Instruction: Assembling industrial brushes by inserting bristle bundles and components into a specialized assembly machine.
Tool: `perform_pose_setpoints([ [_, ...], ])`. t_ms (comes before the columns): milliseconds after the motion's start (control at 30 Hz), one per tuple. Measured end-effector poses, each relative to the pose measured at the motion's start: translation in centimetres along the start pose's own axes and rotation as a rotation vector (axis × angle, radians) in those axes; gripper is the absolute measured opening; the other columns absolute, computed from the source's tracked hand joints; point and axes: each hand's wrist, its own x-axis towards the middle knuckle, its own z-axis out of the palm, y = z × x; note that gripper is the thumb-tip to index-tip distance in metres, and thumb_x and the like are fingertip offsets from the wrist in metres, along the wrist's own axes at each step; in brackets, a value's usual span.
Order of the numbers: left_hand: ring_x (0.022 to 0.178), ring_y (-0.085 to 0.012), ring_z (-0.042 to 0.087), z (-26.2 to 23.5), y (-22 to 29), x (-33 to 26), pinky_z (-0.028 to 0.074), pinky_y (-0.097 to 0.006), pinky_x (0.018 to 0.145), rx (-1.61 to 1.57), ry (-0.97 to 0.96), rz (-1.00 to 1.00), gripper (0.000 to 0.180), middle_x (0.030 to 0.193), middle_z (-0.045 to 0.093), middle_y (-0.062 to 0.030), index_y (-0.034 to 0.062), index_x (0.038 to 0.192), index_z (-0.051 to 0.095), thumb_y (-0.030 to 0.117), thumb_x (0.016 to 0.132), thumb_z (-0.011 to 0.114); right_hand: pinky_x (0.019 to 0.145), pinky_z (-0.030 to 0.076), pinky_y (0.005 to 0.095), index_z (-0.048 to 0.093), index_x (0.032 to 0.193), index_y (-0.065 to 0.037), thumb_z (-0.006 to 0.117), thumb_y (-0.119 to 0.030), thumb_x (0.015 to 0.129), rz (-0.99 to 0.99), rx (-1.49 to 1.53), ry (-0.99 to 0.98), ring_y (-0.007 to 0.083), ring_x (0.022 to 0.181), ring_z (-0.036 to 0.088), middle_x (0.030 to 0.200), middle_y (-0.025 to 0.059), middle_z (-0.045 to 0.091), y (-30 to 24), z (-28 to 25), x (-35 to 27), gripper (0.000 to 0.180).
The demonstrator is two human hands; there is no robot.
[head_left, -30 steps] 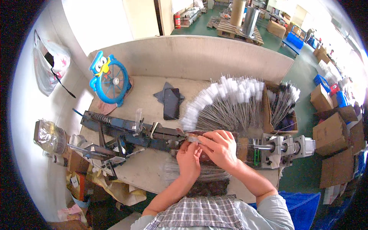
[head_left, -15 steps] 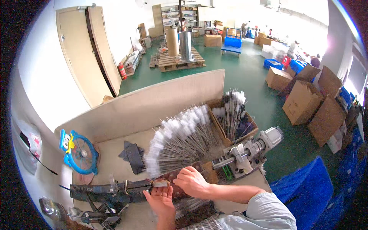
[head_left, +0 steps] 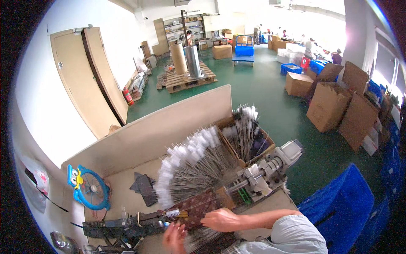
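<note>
At the end of a long black bench fixture (head_left: 127, 228) sits a small white bristle brush head (head_left: 172, 213), with a yellowish piece beside it. Just below and nearer to me is my left hand (head_left: 175, 238), smeared by motion with its fingers partly curled. My right hand (head_left: 220, 220) is to the right of the brush head over a dark reddish patterned surface (head_left: 198, 204); its fingers are closed, and what they hold, if anything, is hidden. Beyond both hands many thin wire-stemmed brushes (head_left: 196, 165) with white bristle ends lie fanned out.
A cardboard box (head_left: 242, 157) of more wire brushes stands behind a metal motor device (head_left: 264, 171) at the right. A dark phone-shaped slab (head_left: 147, 190) and a blue cartoon fan (head_left: 91, 188) are at the left. A low partition (head_left: 169, 122) borders the table's far side. Blue sheeting (head_left: 338, 207) lies right.
My left hand has dropped away from the fixture's end toward me, and the white brush head now shows there. My right hand has moved slightly right and nearer. The view has shifted.
</note>
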Motion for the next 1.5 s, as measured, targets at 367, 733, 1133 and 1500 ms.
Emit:
perform_pose_setpoints([
  [367, 0.075, -0.0203, 0.055, -27.5, -1.9, -3.4, 0.046, -0.034, 0.069, -0.741, -0.287, 0.118, 0.031, 0.082, 0.057, -0.0104, -0.0005, 0.096, 0.055, 0.027, 0.094, 0.041, 0.057, 0.050, 0.0469, 0.059, 0.081, -0.003, 0.057, -0.025, 0.076, 0.166, -0.070, -0.309, 0.0344, 0.074, 0.062, 0.076, 0.0144, 0.060, 4.3, 3.9, -3.2, 0.023],
  [733, 0.079, -0.0212, 0.055, -13.4, -1.7, -0.6, 0.046, -0.034, 0.073, -0.467, -0.068, -0.034, 0.029, 0.088, 0.057, -0.0109, -0.0001, 0.099, 0.054, 0.026, 0.093, 0.044, 0.065, 0.048, 0.0441, 0.055, 0.086, -0.006, 0.054, -0.025, 0.081, 0.258, -0.043, -0.558, 0.0314, 0.085, 0.058, 0.086, 0.0104, 0.055, 3.6, 2.0, -2.4, 0.019],
  [1133, 0.074, -0.0190, 0.053, 0.3, -3.3, 2.5, 0.045, -0.033, 0.072, -0.130, 0.107, -0.394, 0.021, 0.087, 0.056, -0.0091, 0.0028, 0.095, 0.053, 0.023, 0.092, 0.047, 0.066, 0.048, 0.0443, 0.052, 0.088, -0.005, 0.053, -0.018, 0.082, 0.233, 0.029, -0.436, 0.0327, 0.085, 0.058, 0.087, 0.0125, 0.056, 4.0, 2.7, -2.6, 0.014],
  [1500, 0.046, -0.0157, 0.043, 0.1, 5.3, -0.3, 0.045, -0.032, 0.053, -0.455, 0.283, -0.329, 0.037, 0.061, 0.053, -0.0058, 0.0023, 0.094, 0.059, 0.034, 0.091, 0.041, 0.064, 0.049, 0.0470, 0.050, 0.096, -0.005, 0.052, -0.009, 0.077, 0.223, 0.023, -0.273, 0.0352, 0.082, 0.060, 0.086, 0.0153, 0.057, 2.5, -0.2, -2.3, 0.020],
])
